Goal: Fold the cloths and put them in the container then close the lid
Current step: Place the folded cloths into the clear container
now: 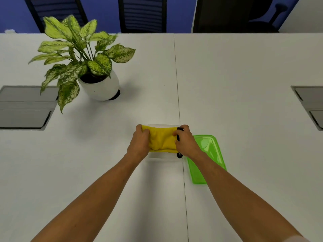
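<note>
A folded yellow cloth [161,139] with black trim sits in a white container [161,156] at the table's middle. My left hand [139,143] grips the cloth's left end. On the right end, my right hand [186,142] holds the cloth by the black trim. Both hands press it down into the container, whose rim shows only at the far and near sides. A translucent green lid [210,151] lies flat on the table just right of the container, partly under my right forearm.
A potted plant [99,84] in a white pot stands at the back left. Grey cable hatches are set into the white table [104,172] at the left [26,107] and right [309,105] edges. Office chairs stand beyond the far edge.
</note>
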Available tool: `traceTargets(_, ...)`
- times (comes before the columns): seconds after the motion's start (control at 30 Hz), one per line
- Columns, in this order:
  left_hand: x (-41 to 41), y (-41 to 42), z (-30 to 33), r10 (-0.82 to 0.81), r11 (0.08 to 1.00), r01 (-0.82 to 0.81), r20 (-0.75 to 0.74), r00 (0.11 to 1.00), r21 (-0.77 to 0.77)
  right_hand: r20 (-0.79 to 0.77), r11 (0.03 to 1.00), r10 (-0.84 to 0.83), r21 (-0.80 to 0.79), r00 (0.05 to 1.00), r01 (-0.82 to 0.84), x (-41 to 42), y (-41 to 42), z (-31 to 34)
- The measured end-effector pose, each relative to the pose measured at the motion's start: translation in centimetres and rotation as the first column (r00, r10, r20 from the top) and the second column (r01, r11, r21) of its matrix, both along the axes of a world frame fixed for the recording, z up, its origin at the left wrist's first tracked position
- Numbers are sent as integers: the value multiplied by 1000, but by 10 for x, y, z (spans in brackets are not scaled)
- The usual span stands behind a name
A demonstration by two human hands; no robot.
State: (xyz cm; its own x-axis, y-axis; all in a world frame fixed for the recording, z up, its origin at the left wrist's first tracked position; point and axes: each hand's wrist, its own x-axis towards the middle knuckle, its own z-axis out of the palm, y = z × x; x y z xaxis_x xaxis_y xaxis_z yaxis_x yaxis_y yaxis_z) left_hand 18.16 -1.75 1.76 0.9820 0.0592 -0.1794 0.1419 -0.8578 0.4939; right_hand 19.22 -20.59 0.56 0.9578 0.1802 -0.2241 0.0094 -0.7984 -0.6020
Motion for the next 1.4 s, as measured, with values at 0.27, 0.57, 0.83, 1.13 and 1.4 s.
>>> traceTargets(0.27, 17, -2, -40, -22, 995, 35, -145, 989, 90, -18, 922, 166, -352, 986, -161, 5, 16, -31)
traceTargets(0.57, 16, 4, -55, -243, 837, 353, -294, 924, 419, -24, 804, 226, -559, 974, -201, 11, 25, -48)
traceTargets(0.83, 17, 12, -70, -435, 668, 478, -222, 873, 570, -12, 802, 245, -559, 969, -210, 11, 24, -48)
traceTargets(1.13, -2, 19, -51, -29, 1000, 25, 317, 948, 15, 421, 954, -264, -16, 868, 298, -1, -11, -28)
traceTargets(1.4, -18, 33, -56, 477, 664, -518, -228, 849, -539, 83, 681, -684, -284, 725, 675, -64, -110, -63)
